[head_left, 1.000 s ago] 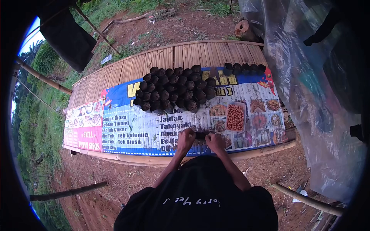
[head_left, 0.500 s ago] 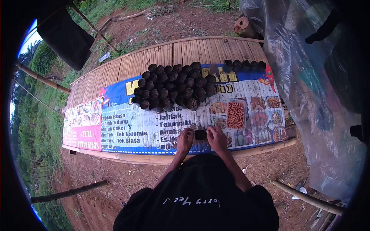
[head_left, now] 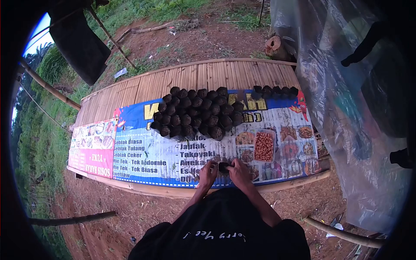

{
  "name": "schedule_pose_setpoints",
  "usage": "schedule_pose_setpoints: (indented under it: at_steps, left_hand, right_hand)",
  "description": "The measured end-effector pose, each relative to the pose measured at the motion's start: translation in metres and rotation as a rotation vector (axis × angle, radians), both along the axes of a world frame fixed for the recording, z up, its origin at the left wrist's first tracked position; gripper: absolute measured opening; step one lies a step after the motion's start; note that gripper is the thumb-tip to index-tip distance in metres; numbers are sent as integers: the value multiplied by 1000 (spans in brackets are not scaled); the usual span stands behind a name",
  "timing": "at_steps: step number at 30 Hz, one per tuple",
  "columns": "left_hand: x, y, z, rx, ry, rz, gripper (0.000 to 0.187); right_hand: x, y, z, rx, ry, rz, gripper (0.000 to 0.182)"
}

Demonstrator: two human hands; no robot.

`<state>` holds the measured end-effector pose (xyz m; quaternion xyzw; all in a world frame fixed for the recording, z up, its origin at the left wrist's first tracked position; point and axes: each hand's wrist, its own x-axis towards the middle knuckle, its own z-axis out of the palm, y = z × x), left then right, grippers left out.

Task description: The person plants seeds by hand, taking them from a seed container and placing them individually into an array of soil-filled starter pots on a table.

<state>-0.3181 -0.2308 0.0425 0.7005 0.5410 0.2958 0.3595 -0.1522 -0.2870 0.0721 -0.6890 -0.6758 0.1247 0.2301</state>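
Note:
Between my hands, near the front edge of the table, stands a small black seedling bag with a dark open top. My right hand has its fingers closed at the bag's right rim. On the other side, my left hand is closed with thumb and fingertips together, close to the bag's left edge; whatever it pinches is too small to make out. Ahead to the right sits a clear plastic tub of reddish-brown seeds that look like peanuts. A large cluster of soil-filled black bags stands upright farther back.
A second short row of black bags stands at the back right. A printed menu banner covers most of the bamboo table. Plastic sheeting hangs on the right, and bamboo poles stand at the left.
My view has tilted, so the table sits lower in the picture. My right fingers have moved in toward the bag's rim, and the bag looks slightly tipped. My left hand stays beside it.

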Motion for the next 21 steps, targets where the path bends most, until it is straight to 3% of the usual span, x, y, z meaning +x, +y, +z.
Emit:
schedule_pose_setpoints:
  at_steps: [11, 21]
  left_hand:
    - [-4, -1, -3, -82, 10, 6, 19]
    - [-7, -2, -6, -97, 45, 4, 22]
  right_hand:
    - [0, -4, -20, 39, -100, 35, 12]
    - [4, -6, -23, -40, 22, 2, 17]
